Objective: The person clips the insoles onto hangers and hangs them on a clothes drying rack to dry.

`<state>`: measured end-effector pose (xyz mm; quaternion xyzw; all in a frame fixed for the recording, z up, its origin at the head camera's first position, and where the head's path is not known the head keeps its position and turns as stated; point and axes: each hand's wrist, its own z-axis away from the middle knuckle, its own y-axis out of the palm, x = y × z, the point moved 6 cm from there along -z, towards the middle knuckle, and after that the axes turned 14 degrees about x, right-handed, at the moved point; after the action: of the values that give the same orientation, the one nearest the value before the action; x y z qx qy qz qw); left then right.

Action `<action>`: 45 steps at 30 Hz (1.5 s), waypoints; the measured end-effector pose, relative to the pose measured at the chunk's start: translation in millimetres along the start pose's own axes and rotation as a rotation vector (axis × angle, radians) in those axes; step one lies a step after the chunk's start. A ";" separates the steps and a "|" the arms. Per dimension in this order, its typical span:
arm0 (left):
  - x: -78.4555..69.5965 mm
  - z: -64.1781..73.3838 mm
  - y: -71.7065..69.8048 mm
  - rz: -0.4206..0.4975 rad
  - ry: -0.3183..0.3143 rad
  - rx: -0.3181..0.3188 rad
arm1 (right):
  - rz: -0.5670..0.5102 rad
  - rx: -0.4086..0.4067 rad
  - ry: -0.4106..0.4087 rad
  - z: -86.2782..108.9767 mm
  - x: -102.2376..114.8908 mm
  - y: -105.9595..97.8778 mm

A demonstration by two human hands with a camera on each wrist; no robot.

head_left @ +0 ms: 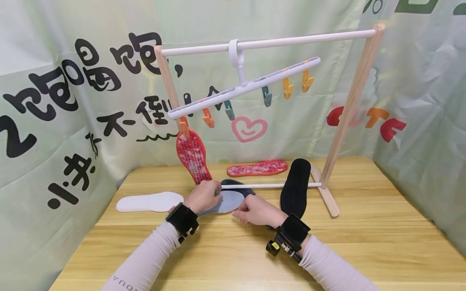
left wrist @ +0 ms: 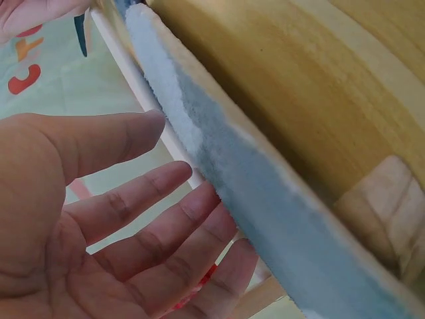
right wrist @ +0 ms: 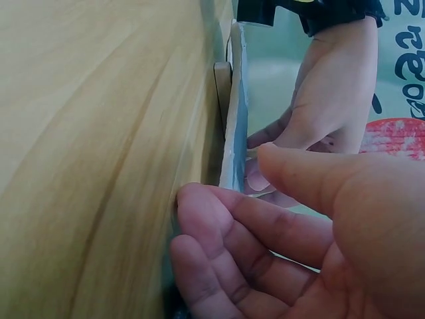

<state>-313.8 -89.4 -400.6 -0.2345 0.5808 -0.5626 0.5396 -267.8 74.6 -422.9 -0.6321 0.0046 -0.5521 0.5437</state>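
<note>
A grey-blue insole (head_left: 227,202) lies low over the wooden table between the two hands, partly covering a dark insole (head_left: 233,182). My left hand (head_left: 204,196) is over its left part; in the left wrist view the fingers (left wrist: 179,229) are spread, their tips right at the insole's edge, the thumb apart. At the right end is my right hand (head_left: 256,210), fingers loosely bent, with a gap between thumb and index finger in the right wrist view. Its fingertips (right wrist: 199,206) are low by the tabletop, beside the insole's end (right wrist: 232,173).
A wooden stand (head_left: 351,105) carries a white hanger (head_left: 251,85) with several clips. An orange clip (head_left: 184,128) holds a red patterned insole (head_left: 193,157). Another red insole (head_left: 257,168) lies behind the lower bar (head_left: 269,186), a black insole (head_left: 295,186) at right, a white insole (head_left: 147,201) at left.
</note>
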 end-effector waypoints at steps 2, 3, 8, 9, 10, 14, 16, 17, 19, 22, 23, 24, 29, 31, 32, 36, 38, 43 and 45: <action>0.6 -0.2 1.4 -0.002 -0.001 0.002 | 0.001 -0.004 0.001 0.0 -0.2 0.1; 0.9 -0.4 2.1 -0.004 -0.002 0.004 | 0.000 -0.005 0.002 0.1 -0.3 0.0; 1.4 -0.6 5.0 -0.007 0.007 0.020 | 0.003 -0.009 0.016 0.6 -1.4 -0.1; 1.2 0.0 5.3 -0.006 0.009 0.023 | 0.003 -0.009 0.018 0.7 -1.6 0.0; 0.9 0.5 5.6 -0.005 0.012 0.025 | 0.005 -0.008 0.020 0.7 -1.7 0.0; -0.4 2.0 6.3 -0.003 0.024 0.025 | -0.002 -0.001 0.018 0.8 -1.1 0.1; -1.0 2.4 6.5 -0.004 0.028 0.025 | -0.004 0.004 0.018 0.6 -1.0 0.1; -1.3 2.6 6.7 -0.004 0.031 0.025 | -0.008 0.006 0.018 0.6 -1.0 0.1; -2.0 3.8 6.7 -0.003 0.034 0.024 | -0.011 0.009 0.020 0.8 -1.4 0.0; -2.6 4.9 6.4 -0.003 0.041 0.017 | -0.015 0.013 0.020 1.9 -1.8 -0.4; -2.9 5.5 6.1 -0.002 0.043 0.014 | -0.015 0.014 0.019 2.4 -1.7 -0.6; -3.0 5.9 5.9 -0.004 0.045 0.010 | -0.015 0.013 0.016 3.0 -1.4 -0.9; -4.7 8.2 3.8 -0.014 0.058 -0.005 | -0.020 0.013 0.009 4.6 -0.3 -3.0; -5.2 9.0 3.0 -0.012 0.061 -0.006 | -0.025 0.011 0.010 5.1 0.0 -4.6; -5.3 9.4 2.6 -0.009 0.060 -0.006 | -0.028 0.009 0.010 5.5 0.2 -5.5; -5.9 11.3 0.7 -0.009 0.067 -0.016 | -0.039 0.000 0.011 7.5 1.3 -9.3; -6.1 12.2 -0.3 -0.015 0.075 -0.026 | -0.043 0.000 0.010 8.5 1.4 -10.5; -6.0 14.7 -2.8 -0.028 0.087 -0.053 | -0.035 -0.005 -0.003 10.6 1.9 -13.5; -6.0 15.8 -3.8 -0.028 0.087 -0.063 | -0.027 -0.009 -0.006 11.2 2.1 -15.1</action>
<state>-299.2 -91.5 -391.5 -0.2351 0.6177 -0.5612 0.4982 -268.0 87.1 -408.7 -0.6362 -0.0027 -0.5574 0.5334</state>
